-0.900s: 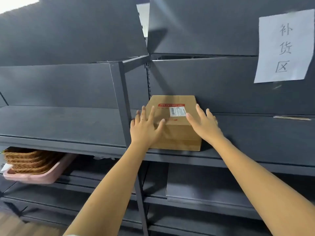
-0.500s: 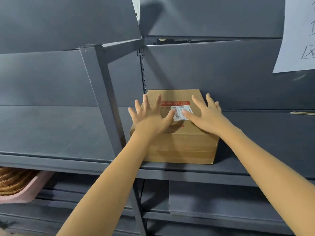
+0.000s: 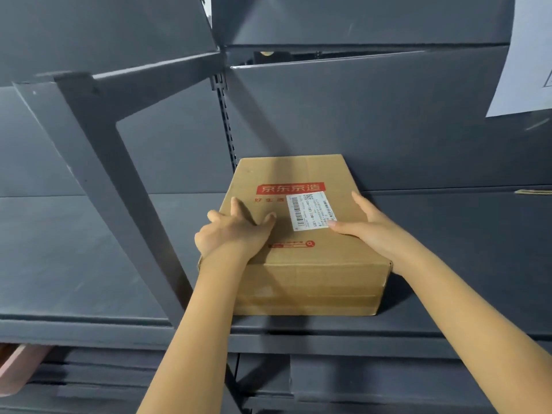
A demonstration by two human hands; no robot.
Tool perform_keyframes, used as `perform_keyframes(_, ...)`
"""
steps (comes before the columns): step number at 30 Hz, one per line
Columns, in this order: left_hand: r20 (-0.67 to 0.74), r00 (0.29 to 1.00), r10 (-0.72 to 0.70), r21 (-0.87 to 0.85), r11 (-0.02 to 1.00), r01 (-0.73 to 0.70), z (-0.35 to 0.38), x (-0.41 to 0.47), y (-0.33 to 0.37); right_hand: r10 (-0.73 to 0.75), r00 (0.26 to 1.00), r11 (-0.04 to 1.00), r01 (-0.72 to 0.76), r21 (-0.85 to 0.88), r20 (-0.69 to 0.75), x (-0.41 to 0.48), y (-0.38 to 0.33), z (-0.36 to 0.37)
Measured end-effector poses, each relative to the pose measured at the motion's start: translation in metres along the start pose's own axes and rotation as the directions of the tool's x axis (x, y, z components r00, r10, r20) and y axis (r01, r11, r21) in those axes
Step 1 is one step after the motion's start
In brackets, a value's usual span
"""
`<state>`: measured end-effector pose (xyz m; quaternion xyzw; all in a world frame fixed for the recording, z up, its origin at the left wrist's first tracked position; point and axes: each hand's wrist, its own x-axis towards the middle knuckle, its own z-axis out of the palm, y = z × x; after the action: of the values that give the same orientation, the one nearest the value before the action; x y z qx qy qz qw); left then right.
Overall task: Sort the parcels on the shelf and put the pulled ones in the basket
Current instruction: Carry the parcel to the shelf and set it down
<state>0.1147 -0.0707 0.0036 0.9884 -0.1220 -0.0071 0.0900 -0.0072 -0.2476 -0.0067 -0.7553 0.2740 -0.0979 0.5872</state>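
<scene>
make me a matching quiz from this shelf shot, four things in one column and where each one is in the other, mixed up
Things:
1. left hand
2. right hand
3. white label
4. paper sheet

Places:
A. stuck on top of the box
B. on the back panel, upper right
C. at the box's left edge
D. at the box's right edge

Pairs: 1-C, 2-D, 3-A, 4-B
</scene>
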Motion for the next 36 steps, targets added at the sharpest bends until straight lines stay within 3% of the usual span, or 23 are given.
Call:
perform_keyframes(7,0.103,0.994,-0.047,-0.186,0.980,0.065,-0.019,-0.003,-0.004,0.109,0.990,0.927,-0.134,0.351,0.089,0.001,0.012,-0.003)
perform_keyframes(11,0.131,0.991,-0.019,-0.215,0.975,0.047,-0.020,-0.006,-0.001,0.091,0.988,0.885,-0.139,0.445,0.128,-0.009,0.022,-0.007)
perform_keyframes(15,0.133,0.982,0.133,-0.278,0.956,-0.092,-0.016,-0.025,0.015,0.057,0.996,0.872,-0.082,0.483,0.067,-0.041,0.038,-0.041)
perform_keyframes(20,0.088,0.902,0.424,-0.494,0.804,-0.330,-0.003,-0.073,0.071,-0.002,0.976,0.852,0.115,0.510,-0.216,-0.110,0.069,-0.104)
perform_keyframes(23,0.057,0.810,0.584,-0.641,0.643,-0.419,0.004,-0.101,0.111,0.021,0.901,0.872,0.196,0.449,-0.433,-0.160,0.089,-0.137)
perform_keyframes(28,0.096,0.609,0.787,-0.805,0.421,-0.417,0.018,-0.147,0.174,0.125,0.743,0.866,0.242,0.438,-0.658,-0.247,0.115,-0.160)
perform_keyframes(32,0.181,0.411,0.893,-0.899,0.320,-0.300,0.037,-0.192,0.208,0.230,0.527,0.830,0.333,0.447,-0.818,-0.311,0.138,-0.157)
perform_keyframes(36,0.284,0.182,0.941,-0.946,0.306,-0.108,0.063,-0.237,0.224,0.305,0.365,0.775,0.441,0.452,-0.880,-0.374,0.162,-0.123)
